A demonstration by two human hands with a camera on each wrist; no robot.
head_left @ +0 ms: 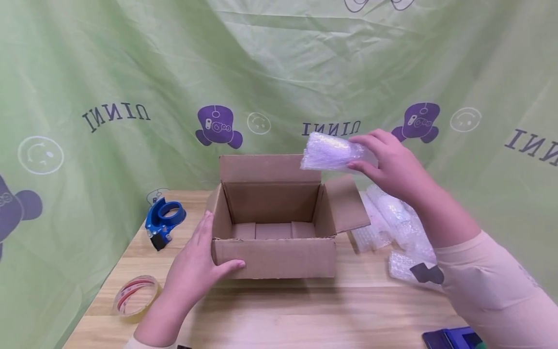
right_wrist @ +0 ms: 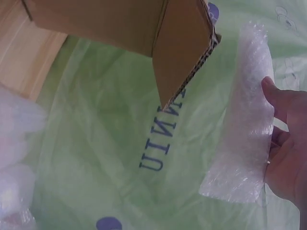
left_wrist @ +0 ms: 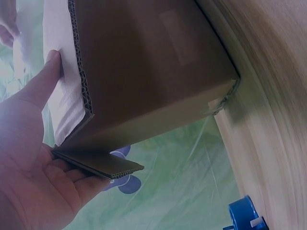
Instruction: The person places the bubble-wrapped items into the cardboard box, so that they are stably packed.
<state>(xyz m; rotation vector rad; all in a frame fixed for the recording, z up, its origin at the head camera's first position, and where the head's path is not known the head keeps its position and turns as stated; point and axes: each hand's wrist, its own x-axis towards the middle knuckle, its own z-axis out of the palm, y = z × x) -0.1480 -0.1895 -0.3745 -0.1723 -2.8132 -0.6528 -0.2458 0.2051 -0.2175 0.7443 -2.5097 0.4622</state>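
An open cardboard box [head_left: 274,259] sits on the wooden table with its flaps folded outward; the visible part of its inside holds nothing. My left hand [head_left: 196,261] grips its near left corner, thumb on the front flap [left_wrist: 67,91] and fingers against the left flap [left_wrist: 103,163]. Above the box's back right corner, my right hand [head_left: 392,165] holds a bubble wrap bundle [head_left: 329,152] between thumb and fingers. In the right wrist view the bubble wrap [right_wrist: 240,129] looks like a long rolled piece; whether anything is inside it I cannot tell.
More bubble wrap pieces [head_left: 398,218] lie to the right of the box. On the left are a blue tape dispenser [head_left: 163,218] and a roll of clear tape [head_left: 137,298]. A dark blue item [head_left: 453,338] lies at the near right. A green printed curtain [head_left: 270,63] hangs behind.
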